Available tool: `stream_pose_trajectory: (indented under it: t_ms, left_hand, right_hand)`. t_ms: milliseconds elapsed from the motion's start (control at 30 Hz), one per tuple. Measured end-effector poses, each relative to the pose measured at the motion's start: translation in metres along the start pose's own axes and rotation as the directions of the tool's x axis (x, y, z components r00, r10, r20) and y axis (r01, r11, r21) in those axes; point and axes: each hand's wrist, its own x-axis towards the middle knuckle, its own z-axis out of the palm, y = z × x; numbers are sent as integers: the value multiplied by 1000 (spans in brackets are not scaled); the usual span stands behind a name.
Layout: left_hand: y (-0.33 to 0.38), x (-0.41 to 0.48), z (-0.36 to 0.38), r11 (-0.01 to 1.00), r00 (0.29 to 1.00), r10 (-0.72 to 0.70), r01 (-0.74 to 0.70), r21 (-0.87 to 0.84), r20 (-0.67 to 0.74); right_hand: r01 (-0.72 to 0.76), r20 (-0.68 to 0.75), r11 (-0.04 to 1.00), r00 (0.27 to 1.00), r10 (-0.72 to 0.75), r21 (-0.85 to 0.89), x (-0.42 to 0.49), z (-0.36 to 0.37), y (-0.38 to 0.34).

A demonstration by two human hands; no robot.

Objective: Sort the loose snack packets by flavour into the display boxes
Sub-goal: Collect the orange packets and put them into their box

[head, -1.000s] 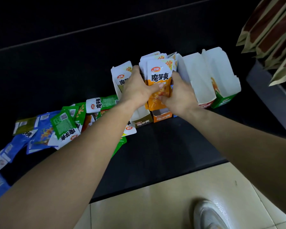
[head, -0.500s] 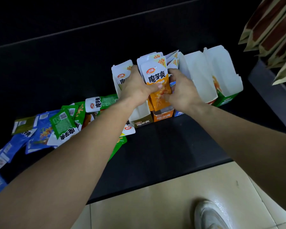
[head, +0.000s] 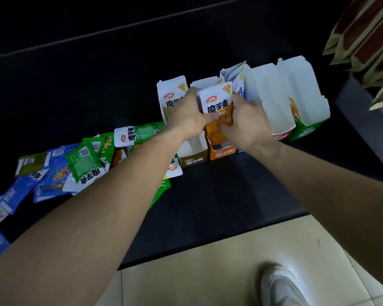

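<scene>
A row of display boxes stands on the black counter: an olive box, an orange box, a red-fronted box and a green box. My left hand and my right hand both grip a stack of orange packets, upright and partly down inside the orange box. A blue box behind my right hand is mostly hidden. Loose green packets and blue packets lie in a heap at the left.
The counter's front edge runs above a beige tiled floor, where a white shoe shows. Brown bags hang at the upper right above a grey shelf.
The stack of orange packets has sunk lower into the orange box, with both hands moving down on it. The packet heap at the left has not moved.
</scene>
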Motion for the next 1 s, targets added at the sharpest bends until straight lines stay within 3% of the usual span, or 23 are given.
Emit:
stream_pose_trajectory:
  t_ms: [100, 200, 367, 467, 567, 767, 900, 1000]
  left_hand:
    - [-3, -1, -3, 999, 999, 29, -31, -24, -44]
    - [-5, -4, -9, 998, 994, 59, -62, -34, -90]
    - [-7, -1, -16, 980, 980, 152, -132, 150, -131]
    - [-4, -1, -20, 969, 983, 147, -120, 218, -110]
    - [0, -10, -32, 980, 987, 135, -120, 159, -85]
    - [4, -64, -95, 986, 997, 66, -70, 151, 29]
    - [-3, -128, -160, 916, 988, 21, -80, 393, 154]
    - [-17, -183, -207, 853, 983, -67, -34, 520, 174]
  right_hand:
    - [29, -59, 992, 998, -22, 124, 0, 1, -4]
    - [80, -131, 990, 989, -64, 119, 1, 1, -6]
    - [181, 17, 971, 983, -181, -156, 8, -4, -2]
    - [149, 37, 980, 989, -146, -130, 4, -9, -2]
    - [117, 55, 989, 992, -112, -90, -5, -24, -8]
    - [143, 308, 988, 944, -119, -55, -34, -74, -53]
    - [263, 512, 961, 840, -182, -89, -61, -110, -108]
    - [376, 588, 923, 767, -258, -85, -86, -129, -152]
